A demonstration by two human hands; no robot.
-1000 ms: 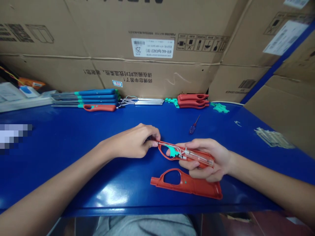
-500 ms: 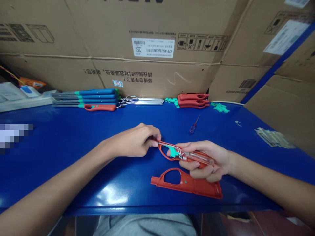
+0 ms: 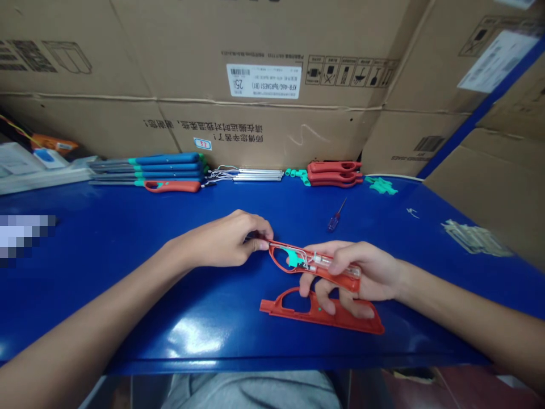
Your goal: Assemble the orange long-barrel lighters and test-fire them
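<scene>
Between my hands is an open red lighter half (image 3: 347,279), with a green trigger (image 3: 293,257), white wires and a clear fuel tank (image 3: 349,271) inside it. My left hand (image 3: 238,238) pinches its narrow front end between thumb and fingertips. At the wide end my right hand (image 3: 366,267) holds the half, thumb on the tank and some fingers stretched below. The other red shell half (image 3: 349,321) lies on the table under my right fingers; whether they touch it I cannot tell.
Farther back lie a small screwdriver (image 3: 334,220), red shells (image 3: 334,174), green parts (image 3: 382,186), silver tubes with wires (image 3: 258,175) and several blue lighters (image 3: 170,167). Clear tanks (image 3: 472,238) lie at right. A cardboard box (image 3: 272,125) stands along the back of the blue table (image 3: 170,318).
Both hands have shifted slightly left with the lighter half. My right thumb has moved onto the tank, and the lower fingers have loosened and stretched down over the other shell half.
</scene>
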